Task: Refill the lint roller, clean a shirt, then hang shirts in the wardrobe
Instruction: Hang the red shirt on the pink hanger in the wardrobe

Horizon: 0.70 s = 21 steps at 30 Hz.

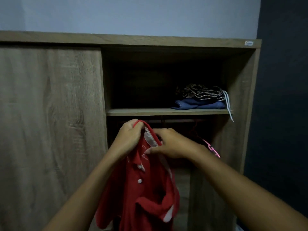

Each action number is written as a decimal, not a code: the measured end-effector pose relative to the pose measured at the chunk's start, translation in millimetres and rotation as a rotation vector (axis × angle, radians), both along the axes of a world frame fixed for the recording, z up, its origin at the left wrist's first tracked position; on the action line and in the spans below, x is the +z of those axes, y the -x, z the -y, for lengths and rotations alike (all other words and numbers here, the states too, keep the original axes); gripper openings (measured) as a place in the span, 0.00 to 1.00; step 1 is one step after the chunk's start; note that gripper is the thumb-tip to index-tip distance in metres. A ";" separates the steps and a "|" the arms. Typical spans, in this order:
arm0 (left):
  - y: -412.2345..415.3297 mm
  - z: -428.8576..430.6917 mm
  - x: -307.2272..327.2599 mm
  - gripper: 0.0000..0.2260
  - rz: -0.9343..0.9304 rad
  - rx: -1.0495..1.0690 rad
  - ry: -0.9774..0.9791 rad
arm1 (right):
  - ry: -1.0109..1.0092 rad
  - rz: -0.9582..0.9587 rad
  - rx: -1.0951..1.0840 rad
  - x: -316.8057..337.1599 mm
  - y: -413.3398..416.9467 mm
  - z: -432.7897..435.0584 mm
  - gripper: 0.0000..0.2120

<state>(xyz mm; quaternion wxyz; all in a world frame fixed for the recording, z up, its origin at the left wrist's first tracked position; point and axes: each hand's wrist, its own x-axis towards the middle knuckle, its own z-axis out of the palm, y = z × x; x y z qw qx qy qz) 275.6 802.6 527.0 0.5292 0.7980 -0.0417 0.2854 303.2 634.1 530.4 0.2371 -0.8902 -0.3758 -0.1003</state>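
Observation:
A red polo shirt (pixel 146 194) with white buttons and white trim hangs in front of the open wardrobe (pixel 168 43). My left hand (pixel 129 139) grips the top of its collar just below the shelf. My right hand (pixel 168 144) pinches the collar's other side, thumb on the fabric by the label. A pink hanger (pixel 212 148) shows partly behind my right wrist, in the dark hanging space. The wardrobe rail (pixel 175 121) is faintly visible under the shelf.
A shelf (pixel 141 111) carries a folded blue garment (pixel 198 104) with a patterned one (pixel 201 91) on top, and a white cord dangles off its right end. The sliding door (pixel 50 122) covers the wardrobe's left half. A dark wall stands at right.

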 end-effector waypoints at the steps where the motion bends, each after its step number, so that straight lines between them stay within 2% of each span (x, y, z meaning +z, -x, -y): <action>1: 1.0 -4.8 0.2 0.11 0.017 0.037 -0.045 | -0.014 0.013 -0.015 -2.6 -3.5 -1.4 0.09; 6: 10.1 -41.1 1.9 0.14 0.071 0.253 -0.303 | -0.029 0.099 -0.117 5.9 -22.5 4.5 0.10; 10: 13.3 -64.4 2.1 0.16 0.054 0.346 -0.400 | -0.023 0.122 -0.136 19.3 -26.5 2.1 0.11; 15: 11.2 -74.3 -4.2 0.18 0.076 0.388 -0.386 | -0.059 0.065 -0.091 26.8 -33.4 0.0 0.07; 18: 5.3 -73.8 -15.0 0.16 0.094 0.389 -0.358 | -0.074 0.110 -0.122 24.7 -40.7 8.0 0.08; 21: -11.1 -67.7 -32.2 0.16 0.007 0.296 -0.289 | -0.104 0.149 -0.180 19.3 -52.4 23.4 0.08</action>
